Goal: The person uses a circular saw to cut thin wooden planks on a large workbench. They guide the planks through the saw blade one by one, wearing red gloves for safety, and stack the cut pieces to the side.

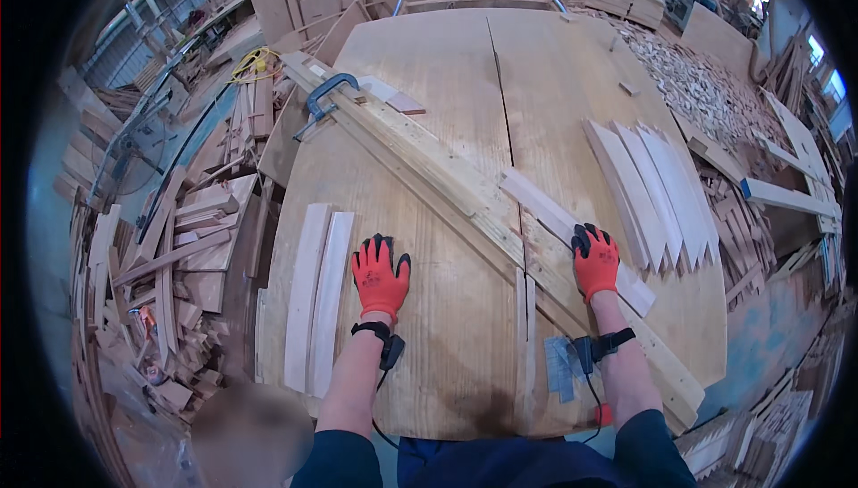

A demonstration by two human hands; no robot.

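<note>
My left hand (381,279), in a red glove with black fingertips, lies flat on the wooden tabletop (429,309) with its fingers spread. It holds nothing. Just left of it lie two long pale wood strips (329,300), side by side. My right hand (596,262), gloved the same way, rests with fingers apart on a pale wood strip (542,202) that slants across the table. Beneath that strip runs a long built-up wooden beam (429,153), set diagonally. A blue C-clamp (331,95) grips the beam near its far left end.
Several pale strips with pointed ends (657,193) lie at the right. A clear ruler-like plate (560,367) lies near the front edge. Offcuts (183,247) are heaped on the left, and a large scrap pile (688,68) spreads beyond the right edge. A dark seam splits the tabletop.
</note>
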